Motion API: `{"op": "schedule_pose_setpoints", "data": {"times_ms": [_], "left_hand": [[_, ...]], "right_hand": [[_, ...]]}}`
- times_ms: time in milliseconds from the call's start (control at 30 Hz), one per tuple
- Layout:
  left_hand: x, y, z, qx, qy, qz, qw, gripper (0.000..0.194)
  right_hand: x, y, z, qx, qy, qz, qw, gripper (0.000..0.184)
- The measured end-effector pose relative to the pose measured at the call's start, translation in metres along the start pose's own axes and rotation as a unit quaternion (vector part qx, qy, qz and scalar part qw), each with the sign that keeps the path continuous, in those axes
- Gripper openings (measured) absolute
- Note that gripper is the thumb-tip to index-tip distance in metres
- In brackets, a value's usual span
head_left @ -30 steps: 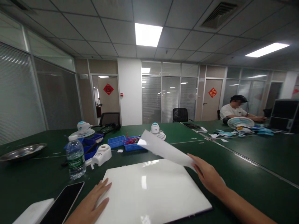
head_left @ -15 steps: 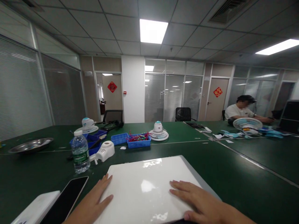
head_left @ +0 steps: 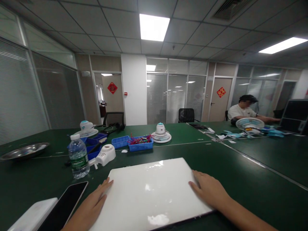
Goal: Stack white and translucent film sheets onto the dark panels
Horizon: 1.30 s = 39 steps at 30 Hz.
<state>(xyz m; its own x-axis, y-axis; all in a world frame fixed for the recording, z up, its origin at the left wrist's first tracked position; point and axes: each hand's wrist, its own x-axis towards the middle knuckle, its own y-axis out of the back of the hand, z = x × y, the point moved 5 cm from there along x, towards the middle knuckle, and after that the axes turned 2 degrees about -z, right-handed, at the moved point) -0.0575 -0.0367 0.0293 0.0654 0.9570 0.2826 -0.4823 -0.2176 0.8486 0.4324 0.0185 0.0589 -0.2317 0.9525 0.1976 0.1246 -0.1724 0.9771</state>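
Note:
A glossy white flat panel [head_left: 149, 189] lies in front of me on the green table, with a dark lower edge showing at its near right side. My left hand [head_left: 93, 202] holds the panel's left edge, its fingers along the side and its thumb near the top face. On the opposite side, my right hand [head_left: 209, 189] grips the right edge, thumb on top and fingers running along the side. The undersides of both hands are hidden. Beside my left hand lie a black-screened phone [head_left: 64, 205] and a white box [head_left: 33, 213].
A water bottle [head_left: 79, 157] stands left of the panel, near a white plastic housing [head_left: 106, 154]. Beyond are blue trays [head_left: 141, 146], one with red wires, and a small white fan [head_left: 161, 133]. A metal dish [head_left: 24, 152] sits far left. A person [head_left: 243, 110] sits at far right.
My right hand has slid from the panel's top face to its right edge. The panel now sits turned, its near right edge in view. The whole view has shifted slightly.

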Motion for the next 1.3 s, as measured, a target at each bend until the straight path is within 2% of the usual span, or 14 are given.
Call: {"op": "schedule_pose_setpoints", "data": {"times_ms": [233, 400, 667, 867, 1000, 1133, 1200, 1300], "left_hand": [[0.000, 0.001, 0.003, -0.016, 0.022, -0.007, 1.000, 0.055], [0.001, -0.002, 0.002, -0.008, 0.031, -0.016, 0.999, 0.056], [0.000, 0.002, 0.006, -0.004, 0.004, -0.011, 1.000, 0.050], [-0.002, 0.001, 0.010, 0.026, -0.012, -0.006, 1.000, 0.047], [-0.005, -0.002, 0.012, 0.062, -0.028, -0.006, 0.998, 0.049], [-0.007, -0.005, 0.011, 0.085, -0.055, 0.009, 0.995, 0.049], [-0.007, -0.007, 0.009, 0.089, -0.050, 0.010, 0.995, 0.050], [-0.006, -0.008, 0.007, 0.094, -0.033, 0.002, 0.995, 0.051]], "right_hand": [[-0.007, 0.003, -0.019, -0.033, 0.011, -0.003, 0.999, 0.053], [-0.009, 0.003, -0.022, -0.044, 0.010, 0.001, 0.999, 0.055], [-0.009, 0.004, -0.022, -0.035, 0.011, 0.009, 0.999, 0.052], [-0.008, 0.004, -0.017, 0.017, -0.007, 0.020, 1.000, 0.052], [-0.006, 0.002, -0.007, 0.105, -0.029, 0.024, 0.994, 0.054], [0.004, -0.001, 0.014, 0.254, -0.076, 0.029, 0.964, 0.058], [0.011, -0.003, 0.027, 0.350, -0.097, 0.027, 0.931, 0.054], [0.022, -0.005, 0.042, 0.490, -0.095, 0.013, 0.867, 0.053]]}}
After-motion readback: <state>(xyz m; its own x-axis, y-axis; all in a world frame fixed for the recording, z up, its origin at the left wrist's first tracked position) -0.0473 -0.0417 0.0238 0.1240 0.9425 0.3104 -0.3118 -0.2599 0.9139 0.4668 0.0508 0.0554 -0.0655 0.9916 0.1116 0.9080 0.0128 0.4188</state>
